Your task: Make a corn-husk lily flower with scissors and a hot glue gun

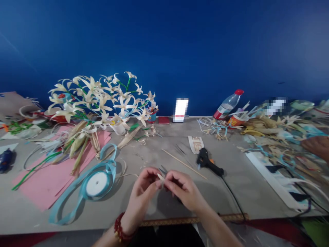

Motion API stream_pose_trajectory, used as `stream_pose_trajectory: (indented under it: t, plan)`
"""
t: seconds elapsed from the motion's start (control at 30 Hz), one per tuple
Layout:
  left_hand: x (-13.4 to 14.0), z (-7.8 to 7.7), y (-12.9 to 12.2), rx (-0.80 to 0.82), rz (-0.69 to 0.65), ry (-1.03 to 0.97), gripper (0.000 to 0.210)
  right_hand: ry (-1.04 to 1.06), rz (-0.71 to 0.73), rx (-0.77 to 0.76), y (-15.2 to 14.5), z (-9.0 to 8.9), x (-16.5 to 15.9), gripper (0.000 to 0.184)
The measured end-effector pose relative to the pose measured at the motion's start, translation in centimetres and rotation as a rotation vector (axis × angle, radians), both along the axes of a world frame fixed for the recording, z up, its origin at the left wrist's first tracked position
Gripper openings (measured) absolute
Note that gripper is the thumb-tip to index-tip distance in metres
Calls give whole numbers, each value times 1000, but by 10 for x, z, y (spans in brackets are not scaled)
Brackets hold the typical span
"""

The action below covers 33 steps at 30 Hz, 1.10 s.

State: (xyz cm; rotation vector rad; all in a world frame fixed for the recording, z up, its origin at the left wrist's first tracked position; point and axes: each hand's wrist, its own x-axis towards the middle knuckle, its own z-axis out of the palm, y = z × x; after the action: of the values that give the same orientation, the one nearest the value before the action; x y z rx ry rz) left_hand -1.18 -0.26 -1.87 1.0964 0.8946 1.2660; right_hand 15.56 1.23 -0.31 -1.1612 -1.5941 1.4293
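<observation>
Close to the table's front edge, my left hand (144, 189) pinches a small cream-coloured pointed piece (160, 177) that looks like a strip of dried husk. My right hand (184, 190) meets it from the other side, thumb and fingers closed on the same piece. Most of the piece is covered by my fingers. Behind them show the metal tips of scissors (162, 170), lying on the table and partly hidden. A thin wooden stick (183, 163) lies just past my hands. To the right rests a black glue gun (209, 163), its cord running toward the front edge.
Left are a roll of blue ribbon (97, 183), pink paper (38, 187) and husk flowers (100, 99) in a cup. Right are a white power strip (269, 180), a tilted bottle (227, 105) and heaped husks (269, 127). Another person's hand (316, 145) reaches in at the right edge.
</observation>
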Motion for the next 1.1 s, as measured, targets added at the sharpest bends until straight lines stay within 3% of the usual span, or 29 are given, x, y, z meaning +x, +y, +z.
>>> stream_pose_trajectory:
  t: [0.13,0.23,0.33,0.43,0.53,0.7,0.93,1.1]
  plan:
    - [-15,1,1,545,113,514,37,258,17,-307,0,-8,-5,39]
    - [-19,4,5,674,85,626,32,330,-2,-403,-2,-12,-6,41]
    - [-14,6,7,533,69,549,21,286,-70,-296,-5,-11,-3,35]
    - [-7,7,7,291,59,453,9,115,-156,-3,-8,-7,1,16]
    - [-1,7,7,178,34,383,8,-1,-178,251,-10,-4,1,6]
    - [0,8,5,182,28,350,11,-72,-199,488,-10,-4,-5,7]
    - [1,12,3,205,63,390,11,-126,-195,543,-11,-4,-9,9]
    - [6,15,2,267,98,384,13,-96,-249,696,-17,-7,-10,17]
